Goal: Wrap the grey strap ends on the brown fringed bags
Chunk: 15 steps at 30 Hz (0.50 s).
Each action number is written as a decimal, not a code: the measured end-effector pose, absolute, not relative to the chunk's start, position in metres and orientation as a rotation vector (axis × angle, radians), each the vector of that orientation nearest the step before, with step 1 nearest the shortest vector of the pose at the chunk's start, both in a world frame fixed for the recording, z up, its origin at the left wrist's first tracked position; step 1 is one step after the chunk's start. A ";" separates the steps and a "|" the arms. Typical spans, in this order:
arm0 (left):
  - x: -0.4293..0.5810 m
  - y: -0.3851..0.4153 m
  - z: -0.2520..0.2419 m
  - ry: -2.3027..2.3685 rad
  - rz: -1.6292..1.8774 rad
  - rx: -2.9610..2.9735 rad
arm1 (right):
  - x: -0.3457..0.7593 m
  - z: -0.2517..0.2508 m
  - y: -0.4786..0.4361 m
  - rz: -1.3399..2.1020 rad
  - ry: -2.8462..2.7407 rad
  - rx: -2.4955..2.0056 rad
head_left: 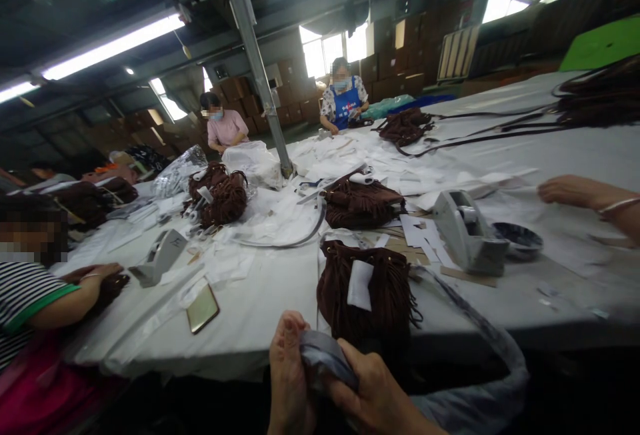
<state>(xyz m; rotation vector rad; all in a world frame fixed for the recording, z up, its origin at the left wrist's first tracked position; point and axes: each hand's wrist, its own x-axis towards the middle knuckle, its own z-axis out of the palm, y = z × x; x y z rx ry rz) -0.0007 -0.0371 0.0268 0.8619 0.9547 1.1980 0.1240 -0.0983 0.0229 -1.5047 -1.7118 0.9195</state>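
My left hand (289,371) and my right hand (373,391) meet at the table's near edge, both pinched on a crumpled grey plastic bag (325,358). The bag's clear sleeve trails right and hangs over the table edge. Just beyond my hands lies a dark brown fringed bag (367,291) with a white tag on it. Another brown fringed bag (360,203) rests farther back.
A grey tape dispenser (467,231) and a small dish (520,240) stand right. A phone (203,308) and a second dispenser (163,255) lie left. Co-workers' hands reach in at left (97,275) and right (567,189). Two people work at the far side. White paper covers the table (500,301).
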 end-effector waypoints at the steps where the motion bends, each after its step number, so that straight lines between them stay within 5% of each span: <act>1: -0.003 -0.036 0.029 0.936 1.116 0.976 | 0.125 0.018 -0.099 0.848 -1.775 -1.586; 7: -0.022 -0.031 0.047 0.874 0.552 1.638 | 0.132 0.011 -0.098 0.636 -2.031 -1.649; 12: -0.007 -0.034 0.030 0.849 1.095 0.868 | 0.126 0.033 -0.097 0.860 -1.823 -1.637; 15: -0.004 -0.036 0.026 0.834 1.124 0.781 | 0.125 0.027 -0.097 0.789 -1.824 -1.658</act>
